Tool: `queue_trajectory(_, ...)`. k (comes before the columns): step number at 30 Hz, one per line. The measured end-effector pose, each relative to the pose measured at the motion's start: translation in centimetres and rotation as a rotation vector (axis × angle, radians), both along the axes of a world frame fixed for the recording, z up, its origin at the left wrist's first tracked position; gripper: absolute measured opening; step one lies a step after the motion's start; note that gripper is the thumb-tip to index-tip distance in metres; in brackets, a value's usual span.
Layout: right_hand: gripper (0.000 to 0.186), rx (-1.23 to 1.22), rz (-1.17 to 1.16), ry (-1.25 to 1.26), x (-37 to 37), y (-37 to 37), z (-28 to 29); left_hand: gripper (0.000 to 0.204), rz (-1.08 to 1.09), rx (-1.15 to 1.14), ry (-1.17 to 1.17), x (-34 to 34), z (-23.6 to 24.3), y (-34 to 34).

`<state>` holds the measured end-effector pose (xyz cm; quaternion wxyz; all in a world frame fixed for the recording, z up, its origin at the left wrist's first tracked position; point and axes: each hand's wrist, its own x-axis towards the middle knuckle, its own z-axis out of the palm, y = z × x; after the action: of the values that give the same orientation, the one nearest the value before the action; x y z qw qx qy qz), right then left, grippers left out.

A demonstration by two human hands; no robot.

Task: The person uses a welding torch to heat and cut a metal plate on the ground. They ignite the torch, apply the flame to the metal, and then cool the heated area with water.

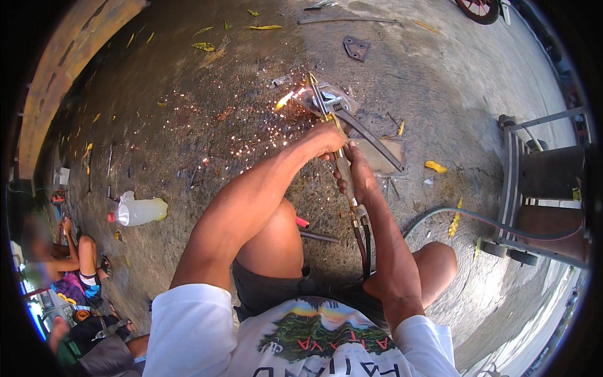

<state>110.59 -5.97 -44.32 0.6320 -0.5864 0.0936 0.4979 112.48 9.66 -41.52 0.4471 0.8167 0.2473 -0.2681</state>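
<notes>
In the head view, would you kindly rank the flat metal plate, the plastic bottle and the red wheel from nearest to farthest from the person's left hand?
Measured from the left hand, which grips the cutting torch:
1. The flat metal plate, up ahead and slightly right on the concrete.
2. The red wheel, far ahead at the upper right edge.
3. The plastic bottle, lying well off to the left.

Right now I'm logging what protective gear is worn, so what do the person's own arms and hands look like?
Both forearms are bare from the short sleeves down. The left hand and right hand wear no gloves, and no watch, ring or wristband shows. The sleeves belong to a white T-shirt with a colourful mountain and tree print on the front. Dark shorts are worn below.
</notes>
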Motion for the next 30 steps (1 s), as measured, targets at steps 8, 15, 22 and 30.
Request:
queue_trajectory(8,0.065,0.033,-0.198,-0.197,0.7,-1.4,1.5,0.037,-0.096,0.156,-0.450,0.5,2.4,-2.3)
queue_trajectory(15,0.060,0.140,-0.380,-0.348,1.0,-3.7,2.6,0.033,-0.193,-0.048,-0.537,1.2,3.8,-4.8)
queue_trajectory(22,0.062,0.028,-0.609,-0.129,-3.1,-3.6,2.1,0.032,-0.417,-0.099,-0.280,1.4,4.2,-5.9)
queue_trajectory(30,0.062,0.055,-0.700,0.000,-7.3,-2.4,-0.1,0.030,-0.491,-0.159,0.006,0.0,1.2,-5.9)
